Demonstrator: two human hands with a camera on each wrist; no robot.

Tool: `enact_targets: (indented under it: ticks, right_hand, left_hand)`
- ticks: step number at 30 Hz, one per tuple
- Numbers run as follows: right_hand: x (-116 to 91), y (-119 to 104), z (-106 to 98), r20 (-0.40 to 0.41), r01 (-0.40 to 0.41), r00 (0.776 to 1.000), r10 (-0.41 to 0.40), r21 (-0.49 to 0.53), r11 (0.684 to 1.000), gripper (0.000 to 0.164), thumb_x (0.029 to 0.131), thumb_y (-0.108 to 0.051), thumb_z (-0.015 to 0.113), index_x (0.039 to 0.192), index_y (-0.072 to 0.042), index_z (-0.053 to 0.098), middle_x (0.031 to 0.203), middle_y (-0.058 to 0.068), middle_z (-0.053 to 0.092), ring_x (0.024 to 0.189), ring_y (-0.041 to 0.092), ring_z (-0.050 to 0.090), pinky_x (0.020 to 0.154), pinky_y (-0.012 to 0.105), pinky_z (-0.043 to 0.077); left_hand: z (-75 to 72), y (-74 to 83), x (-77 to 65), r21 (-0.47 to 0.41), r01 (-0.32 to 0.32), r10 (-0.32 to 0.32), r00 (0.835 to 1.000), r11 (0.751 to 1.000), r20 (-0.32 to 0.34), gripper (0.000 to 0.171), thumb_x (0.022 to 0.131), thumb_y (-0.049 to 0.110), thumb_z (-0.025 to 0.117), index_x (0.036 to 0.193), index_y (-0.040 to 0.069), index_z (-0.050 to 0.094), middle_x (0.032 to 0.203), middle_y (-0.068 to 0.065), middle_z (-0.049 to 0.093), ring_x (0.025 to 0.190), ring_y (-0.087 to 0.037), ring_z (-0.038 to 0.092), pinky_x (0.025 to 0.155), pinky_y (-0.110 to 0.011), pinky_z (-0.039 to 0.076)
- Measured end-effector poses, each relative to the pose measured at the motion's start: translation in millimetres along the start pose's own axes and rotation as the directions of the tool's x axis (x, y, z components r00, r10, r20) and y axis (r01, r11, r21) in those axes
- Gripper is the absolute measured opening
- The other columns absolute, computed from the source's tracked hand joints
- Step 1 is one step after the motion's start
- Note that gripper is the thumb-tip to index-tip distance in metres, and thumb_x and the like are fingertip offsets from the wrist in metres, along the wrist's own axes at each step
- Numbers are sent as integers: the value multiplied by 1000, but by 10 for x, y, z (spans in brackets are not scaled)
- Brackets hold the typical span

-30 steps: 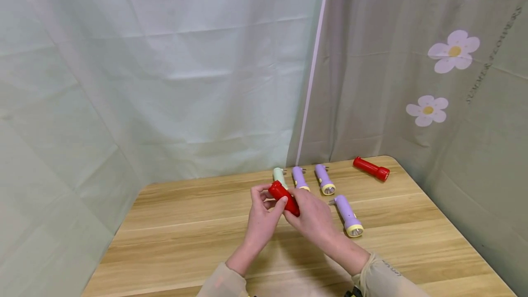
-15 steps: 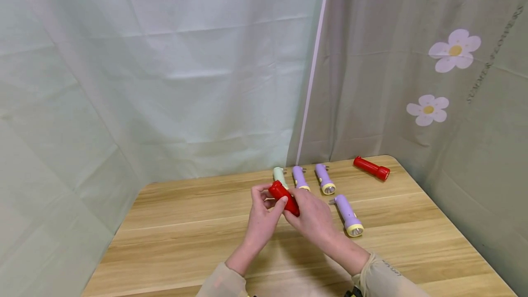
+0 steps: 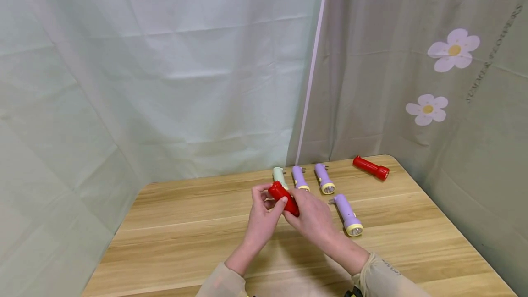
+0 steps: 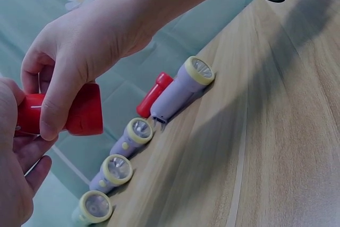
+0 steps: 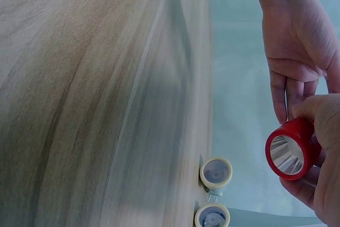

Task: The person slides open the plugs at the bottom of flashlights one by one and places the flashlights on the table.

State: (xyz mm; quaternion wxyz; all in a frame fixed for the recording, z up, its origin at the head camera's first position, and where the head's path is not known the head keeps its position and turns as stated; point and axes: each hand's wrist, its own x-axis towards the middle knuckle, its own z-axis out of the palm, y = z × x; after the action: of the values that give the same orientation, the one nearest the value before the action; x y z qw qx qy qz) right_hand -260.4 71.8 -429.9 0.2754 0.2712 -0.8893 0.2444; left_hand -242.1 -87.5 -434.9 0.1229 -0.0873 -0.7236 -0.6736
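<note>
A red flashlight [image 3: 280, 193] is held above the wooden table between two hands. My left hand [image 3: 264, 217] grips its tail end, thumb on the near side and fingers behind. My right hand [image 3: 315, 217] pinches it close to the head; in the left wrist view that hand's thumb lies across the red body [image 4: 85, 109]. The right wrist view shows the flashlight's silver reflector [image 5: 287, 155] facing the camera. Part of the body is hidden by the fingers. Nearest the right hand on the table lies a purple flashlight [image 3: 347, 214] with a yellow rim and metal prongs sticking out.
Behind the hands lie a pale green flashlight [image 3: 279, 177] and two more purple flashlights, one left [image 3: 299, 177] and one right [image 3: 324, 178], with prongs out. A second red flashlight [image 3: 371, 168] lies at the back right corner. Curtains [image 3: 214, 81] hang beyond the table [image 3: 185, 233].
</note>
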Motion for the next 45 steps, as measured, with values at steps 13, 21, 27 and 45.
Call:
enact_targets:
  ticks: [13, 21, 27, 45]
  right_hand:
    - [-17, 8, 36, 27, -14, 1000, 14, 2, 1000, 42, 81, -29, 88, 113, -19, 62, 96, -5, 66, 78, 9, 57, 62, 27, 52]
    - [-38, 1, 38, 22, -15, 1000, 14, 15, 1000, 40, 82, -27, 86, 113, -19, 63, 93, -6, 64, 75, 8, 55, 59, 25, 49]
    - [-53, 7, 46, 24, -19, 1000, 19, 9, 1000, 39, 82, -27, 86, 112, -19, 63, 92, -7, 63, 74, 8, 55, 58, 25, 48]
    - [-91, -12, 64, 61, -64, 996, 64, -1, 998, 38, 82, -30, 86, 110, -19, 63, 90, -8, 62, 72, 8, 54, 56, 24, 45]
  left_hand:
    - [-13, -47, 5, 4, 11, -11, 1000, 1000, 11, 51, 99, 19, 70, 138, 20, 38, 122, -11, 60, 100, -27, 64, 83, -45, 60]
    - [-25, -37, 3, 44, 10, -11, 999, 999, 32, 49, 98, 21, 70, 137, 22, 40, 119, -12, 61, 99, -28, 64, 82, -41, 60]
    - [-32, -63, 7, 60, 9, -12, 998, 998, 56, 48, 99, 20, 69, 138, 22, 40, 119, -12, 60, 99, -28, 64, 82, -40, 60]
    - [-42, -64, -18, 64, 24, -28, 997, 998, 76, 48, 99, 20, 69, 139, 24, 42, 118, -11, 59, 97, -26, 64, 80, -44, 59]
